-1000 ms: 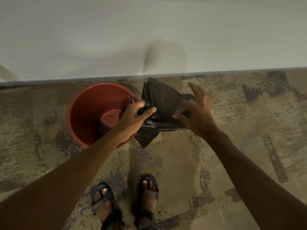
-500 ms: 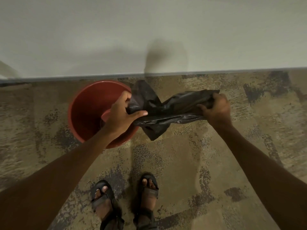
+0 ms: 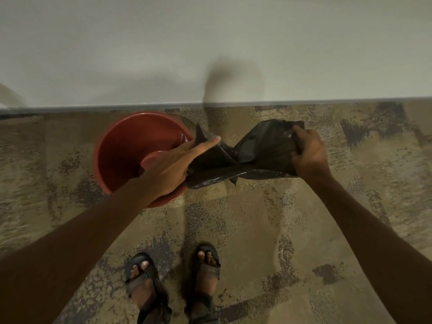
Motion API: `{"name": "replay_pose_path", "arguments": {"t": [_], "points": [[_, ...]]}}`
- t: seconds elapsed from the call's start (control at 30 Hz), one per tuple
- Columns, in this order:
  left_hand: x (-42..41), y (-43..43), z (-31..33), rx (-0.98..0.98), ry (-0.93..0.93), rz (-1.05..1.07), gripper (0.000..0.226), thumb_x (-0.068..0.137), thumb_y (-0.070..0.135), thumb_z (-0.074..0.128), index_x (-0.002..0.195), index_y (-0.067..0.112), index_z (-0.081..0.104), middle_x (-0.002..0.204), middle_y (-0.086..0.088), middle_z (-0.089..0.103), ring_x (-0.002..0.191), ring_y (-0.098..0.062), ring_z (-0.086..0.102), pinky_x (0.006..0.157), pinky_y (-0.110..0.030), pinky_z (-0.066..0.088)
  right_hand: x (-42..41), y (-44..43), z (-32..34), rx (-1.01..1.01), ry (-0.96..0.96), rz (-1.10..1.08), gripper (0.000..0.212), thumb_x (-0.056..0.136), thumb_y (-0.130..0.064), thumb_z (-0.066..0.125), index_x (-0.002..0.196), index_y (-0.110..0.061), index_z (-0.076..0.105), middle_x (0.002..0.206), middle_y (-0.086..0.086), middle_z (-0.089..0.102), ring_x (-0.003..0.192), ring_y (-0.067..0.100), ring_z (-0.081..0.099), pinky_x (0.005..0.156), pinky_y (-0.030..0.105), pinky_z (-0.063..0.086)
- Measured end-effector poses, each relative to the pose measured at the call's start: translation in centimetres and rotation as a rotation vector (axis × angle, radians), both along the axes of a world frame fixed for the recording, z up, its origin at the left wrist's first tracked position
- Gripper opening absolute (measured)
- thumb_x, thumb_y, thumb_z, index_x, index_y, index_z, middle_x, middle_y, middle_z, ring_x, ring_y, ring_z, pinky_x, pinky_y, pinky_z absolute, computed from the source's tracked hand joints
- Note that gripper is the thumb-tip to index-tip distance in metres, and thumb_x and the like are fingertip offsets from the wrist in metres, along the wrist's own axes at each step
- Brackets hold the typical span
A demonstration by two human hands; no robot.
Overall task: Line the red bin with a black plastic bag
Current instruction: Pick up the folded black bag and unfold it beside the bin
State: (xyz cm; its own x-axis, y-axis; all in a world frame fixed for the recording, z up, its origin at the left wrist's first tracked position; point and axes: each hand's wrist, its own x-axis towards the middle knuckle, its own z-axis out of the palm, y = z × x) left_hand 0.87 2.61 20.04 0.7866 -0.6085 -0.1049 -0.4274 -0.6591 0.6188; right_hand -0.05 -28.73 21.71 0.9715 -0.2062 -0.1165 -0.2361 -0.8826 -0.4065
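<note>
The round red bin [image 3: 121,155] stands on the carpet close to the wall, its inside bare. A crumpled black plastic bag [image 3: 254,157] is stretched between my hands in the air, just right of the bin's rim. My left hand [image 3: 177,164] grips the bag's left end over the bin's right edge, index finger extended. My right hand [image 3: 308,155] is clenched on the bag's right end, further right over the carpet.
A pale wall [image 3: 210,47] with a thin baseboard runs behind the bin. Patterned brown carpet [image 3: 268,230] covers the floor. My two feet in dark sandals [image 3: 173,277] stand below the bag.
My right hand closed on the bag and pulled its end to the right, stretching the bag out. My left hand kept its hold at the bin's rim.
</note>
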Motion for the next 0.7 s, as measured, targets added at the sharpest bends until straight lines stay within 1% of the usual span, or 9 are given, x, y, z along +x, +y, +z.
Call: {"name": "replay_pose_path", "arguments": {"t": [0.07,0.17,0.23,0.3,0.4,0.47,0.57,0.63,0.7], "points": [[0.0,0.1,-0.2,0.030,0.013,0.001,0.069,0.092,-0.005,0.049,0.150,0.028,0.030,0.138,-0.014,0.053,0.096,-0.021,0.065,0.080,-0.041,0.057,0.1,0.2,0.3,-0.004,0.008,0.007,0.043,0.089,0.002,0.053,0.132,-0.005,0.051,0.122,0.020,0.051,0.104,0.025,0.049,0.087,0.026,0.041],[-0.1,0.2,-0.5,-0.030,-0.036,0.165,0.045,0.091,-0.004,0.052,0.132,0.013,0.057,0.115,-0.016,0.067,0.090,-0.026,0.067,0.078,-0.033,0.054,0.5,0.7,0.6,-0.013,0.031,-0.006,0.037,0.088,0.003,0.053,0.125,-0.003,0.054,0.114,0.019,0.054,0.105,0.030,0.052,0.087,0.032,0.043],[-0.1,0.3,-0.5,0.023,-0.038,0.355,0.040,0.091,0.002,0.055,0.129,0.013,0.060,0.110,-0.016,0.069,0.091,-0.029,0.066,0.079,-0.035,0.054,0.7,0.9,0.6,-0.031,0.035,-0.042,0.023,0.088,0.001,0.052,0.111,-0.002,0.057,0.106,0.017,0.055,0.097,0.029,0.054,0.083,0.034,0.047],[0.2,0.9,-0.6,0.155,-0.004,0.475,0.044,0.089,0.009,0.060,0.133,0.015,0.057,0.113,-0.014,0.068,0.100,-0.032,0.063,0.086,-0.042,0.050,0.7,0.9,0.6,-0.033,0.050,-0.107,0.017,0.088,0.001,0.053,0.104,-0.002,0.058,0.105,0.018,0.058,0.094,0.030,0.057,0.082,0.037,0.053],[0.6,2.2,-0.7,0.355,0.043,0.430,0.056,0.082,0.015,0.070,0.135,0.014,0.052,0.114,-0.011,0.066,0.110,-0.033,0.058,0.096,-0.046,0.044,0.4,0.6,0.6,-0.025,0.104,-0.164,0.033,0.084,0.003,0.056,0.117,0.000,0.055,0.114,0.020,0.056,0.101,0.035,0.058,0.086,0.045,0.056],[0.7,3.0,-0.6,0.277,0.127,0.432,0.067,0.074,0.009,0.076,0.135,0.011,0.049,0.119,-0.012,0.063,0.117,-0.033,0.054,0.101,-0.048,0.043,0.3,0.7,0.8,-0.010,0.136,-0.166,0.047,0.082,0.005,0.058,0.128,-0.003,0.049,0.121,0.020,0.050,0.107,0.036,0.055,0.088,0.047,0.056],[0.3,3.8,0.0,0.035,0.287,0.495,0.085,0.066,0.007,0.084,0.141,0.017,0.045,0.135,-0.008,0.053,0.127,-0.027,0.047,0.105,-0.038,0.037,0.4,1.3,1.4,0.064,0.131,-0.150,0.063,0.079,0.007,0.062,0.137,-0.007,0.042,0.126,0.018,0.045,0.115,0.034,0.050,0.093,0.046,0.054],[-0.1,3.8,0.7,-0.110,0.335,0.549,0.073,0.067,0.017,0.085,0.132,0.022,0.053,0.126,-0.002,0.059,0.117,-0.019,0.055,0.098,-0.032,0.042,0.6,2.1,2.0,0.085,0.116,-0.132,0.073,0.078,0.006,0.065,0.143,-0.008,0.036,0.131,0.017,0.043,0.122,0.034,0.045,0.100,0.046,0.049],[-0.1,3.7,1.6,-0.266,0.345,0.611,0.044,0.074,0.022,0.080,0.114,0.023,0.062,0.105,0.006,0.067,0.098,-0.011,0.065,0.085,-0.027,0.053,0.9,3.1,2.7,0.135,0.099,-0.141,0.082,0.078,0.005,0.067,0.149,-0.011,0.029,0.139,0.012,0.039,0.129,0.032,0.040,0.107,0.046,0.043]]}}
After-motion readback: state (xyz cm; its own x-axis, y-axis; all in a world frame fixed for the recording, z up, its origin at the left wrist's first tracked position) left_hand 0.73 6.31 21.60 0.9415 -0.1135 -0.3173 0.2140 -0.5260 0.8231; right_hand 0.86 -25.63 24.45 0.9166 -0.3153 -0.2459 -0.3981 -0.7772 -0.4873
